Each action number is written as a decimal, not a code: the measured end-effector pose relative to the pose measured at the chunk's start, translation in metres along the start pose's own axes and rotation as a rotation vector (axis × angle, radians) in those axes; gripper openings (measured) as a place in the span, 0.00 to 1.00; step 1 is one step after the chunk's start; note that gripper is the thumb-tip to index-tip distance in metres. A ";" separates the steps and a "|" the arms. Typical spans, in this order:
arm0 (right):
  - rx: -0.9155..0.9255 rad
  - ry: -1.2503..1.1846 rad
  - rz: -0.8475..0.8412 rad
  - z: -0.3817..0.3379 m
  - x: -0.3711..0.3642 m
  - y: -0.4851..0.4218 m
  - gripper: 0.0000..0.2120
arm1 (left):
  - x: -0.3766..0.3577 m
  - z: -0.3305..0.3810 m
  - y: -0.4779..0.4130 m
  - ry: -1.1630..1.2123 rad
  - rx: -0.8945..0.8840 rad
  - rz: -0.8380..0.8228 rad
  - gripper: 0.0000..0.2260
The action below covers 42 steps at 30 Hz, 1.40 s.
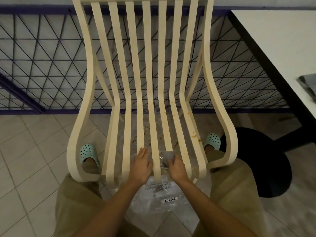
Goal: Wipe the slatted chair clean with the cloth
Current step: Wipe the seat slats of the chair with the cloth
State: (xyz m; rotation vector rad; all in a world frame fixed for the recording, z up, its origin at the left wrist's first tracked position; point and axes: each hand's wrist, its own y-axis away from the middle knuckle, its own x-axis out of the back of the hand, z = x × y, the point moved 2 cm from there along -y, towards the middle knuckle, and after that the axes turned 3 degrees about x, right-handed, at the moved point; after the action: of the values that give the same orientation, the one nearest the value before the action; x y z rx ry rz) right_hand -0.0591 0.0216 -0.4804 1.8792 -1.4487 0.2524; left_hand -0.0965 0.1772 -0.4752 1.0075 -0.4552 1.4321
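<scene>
Where the two forearms reach the front edge of the chair, the hands sit on either side of its middle slat. The left hand lies flat on the slats left of that slat, fingers straight and together, holding nothing. The right hand, just right of the same slat, has its fingers curled round a bunched grey cloth, which it presses against the front ends of the seat slats. Khaki trouser legs stand on both sides of the seat front.

Under the chair and showing out in front of it, a clear plastic sheet lies on the tiled floor, with a white label on the part nearest the person. Brown crumbs and smears show on the plastic through the seat gaps. A teal clog shows inside the chair's left arm loop, and a second clog inside the right.

Orange stains mark the seat slats on the chair's right side, and fainter specks run up towards the bend of the back. The cream back slats rise upright beyond.

Right of the chair stands a black round stool, and past it a white table on a black frame. Behind the chair runs a dark railing with criss-cross wire.
</scene>
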 end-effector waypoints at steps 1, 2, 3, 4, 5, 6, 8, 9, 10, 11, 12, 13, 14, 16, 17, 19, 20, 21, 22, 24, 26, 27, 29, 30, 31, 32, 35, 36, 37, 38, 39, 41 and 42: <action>-0.028 -0.027 0.008 0.000 -0.002 -0.003 0.19 | -0.001 0.002 -0.004 -0.007 -0.006 -0.013 0.25; -0.051 -0.063 0.017 0.000 -0.004 -0.006 0.19 | -0.002 0.004 -0.008 -0.013 -0.008 -0.031 0.24; -0.074 -0.087 0.026 0.001 -0.006 -0.009 0.19 | -0.005 0.005 -0.013 -0.022 -0.006 -0.049 0.24; -0.083 -0.103 0.035 0.003 -0.007 -0.011 0.20 | -0.006 0.006 -0.017 -0.036 0.003 -0.064 0.24; -0.087 -0.109 0.040 0.004 -0.008 -0.012 0.20 | -0.008 0.006 -0.018 -0.060 0.013 -0.075 0.24; -0.085 -0.117 0.042 0.004 -0.008 -0.013 0.20 | -0.009 0.007 -0.020 -0.086 0.025 -0.092 0.25; -0.088 -0.143 0.001 0.008 -0.010 -0.019 0.21 | -0.012 0.009 -0.022 -0.143 0.037 -0.118 0.25; -0.100 -0.170 -0.028 0.010 -0.010 -0.025 0.21 | -0.013 0.009 -0.023 -0.175 0.034 -0.117 0.26; -0.118 -0.212 -0.052 0.010 -0.010 -0.033 0.21 | -0.012 0.010 -0.027 -0.201 0.028 -0.116 0.26; -0.144 -0.263 -0.065 0.010 -0.009 -0.039 0.22 | -0.011 0.011 -0.029 -0.218 0.025 -0.122 0.27; -0.158 -0.314 -0.068 0.009 -0.009 -0.044 0.22 | -0.010 0.012 -0.031 -0.231 0.022 -0.132 0.27; -0.164 -0.352 -0.064 0.009 -0.009 -0.048 0.23 | -0.011 0.012 -0.034 -0.237 0.024 -0.140 0.27; -0.154 -0.376 -0.046 0.008 -0.009 -0.047 0.24 | -0.010 0.013 -0.036 -0.246 0.023 -0.146 0.27; -0.124 -0.392 -0.005 0.004 -0.011 -0.048 0.23 | -0.008 0.013 -0.046 -0.249 0.028 -0.155 0.27; -0.113 -0.397 0.018 0.003 -0.011 -0.049 0.22 | -0.007 0.012 -0.051 -0.248 0.027 -0.154 0.27; -0.091 -0.372 0.051 0.002 -0.012 -0.049 0.18 | -0.004 0.010 -0.062 -0.242 0.022 -0.153 0.28; -0.084 -0.336 0.058 0.001 -0.012 -0.051 0.16 | -0.003 0.009 -0.067 -0.236 0.022 -0.154 0.28; -0.082 -0.301 0.060 -0.001 -0.011 -0.052 0.15 | -0.003 0.009 -0.071 -0.233 0.024 -0.152 0.28; -0.069 -0.273 0.069 -0.003 -0.011 -0.055 0.15 | -0.001 0.008 -0.075 -0.231 0.029 -0.148 0.28; -0.057 -0.241 0.072 -0.007 -0.011 -0.061 0.16 | 0.001 0.008 -0.086 -0.242 0.040 -0.139 0.28; -0.053 -0.233 0.080 -0.010 -0.012 -0.069 0.16 | 0.001 0.008 -0.096 -0.275 0.041 -0.133 0.29; -0.052 -0.234 0.082 -0.010 -0.011 -0.072 0.16 | 0.001 0.009 -0.101 -0.288 0.038 -0.131 0.29; -0.044 -0.232 0.082 -0.012 -0.010 -0.081 0.16 | 0.003 0.008 -0.112 -0.294 0.039 -0.132 0.29; -0.038 -0.228 0.083 -0.013 -0.010 -0.086 0.16 | 0.004 0.007 -0.119 -0.295 0.038 -0.130 0.29; -0.035 -0.228 0.084 -0.014 -0.011 -0.091 0.16 | 0.005 0.007 -0.126 -0.295 0.037 -0.129 0.29; -0.030 -0.230 0.084 -0.016 -0.011 -0.097 0.17 | 0.005 0.006 -0.133 -0.292 0.034 -0.129 0.29; -0.025 -0.233 0.085 -0.021 -0.012 -0.108 0.18 | 0.009 0.005 -0.148 -0.288 0.024 -0.123 0.29; -0.029 -0.230 0.085 -0.023 -0.012 -0.113 0.17 | 0.010 0.005 -0.153 -0.291 0.023 -0.117 0.29; -0.032 -0.226 0.084 -0.025 -0.011 -0.117 0.17 | 0.011 0.005 -0.159 -0.295 0.023 -0.109 0.28; -0.036 -0.225 0.080 -0.028 -0.010 -0.123 0.17 | 0.013 0.005 -0.163 -0.299 0.023 -0.098 0.28; -0.034 -0.226 0.078 -0.031 -0.010 -0.129 0.16 | 0.014 0.005 -0.167 -0.304 0.023 -0.084 0.28; -0.030 -0.225 0.072 -0.038 -0.009 -0.145 0.15 | 0.014 0.002 -0.173 -0.311 0.016 -0.056 0.27; -0.030 -0.215 0.071 -0.043 -0.008 -0.151 0.15 | 0.014 0.002 -0.173 -0.309 0.012 -0.044 0.27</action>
State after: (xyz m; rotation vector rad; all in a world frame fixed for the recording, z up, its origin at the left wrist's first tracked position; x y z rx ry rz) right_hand 0.0850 0.0691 -0.5194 1.8782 -1.6543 0.0623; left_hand 0.0696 0.2116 -0.5145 1.2477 -0.6448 1.2454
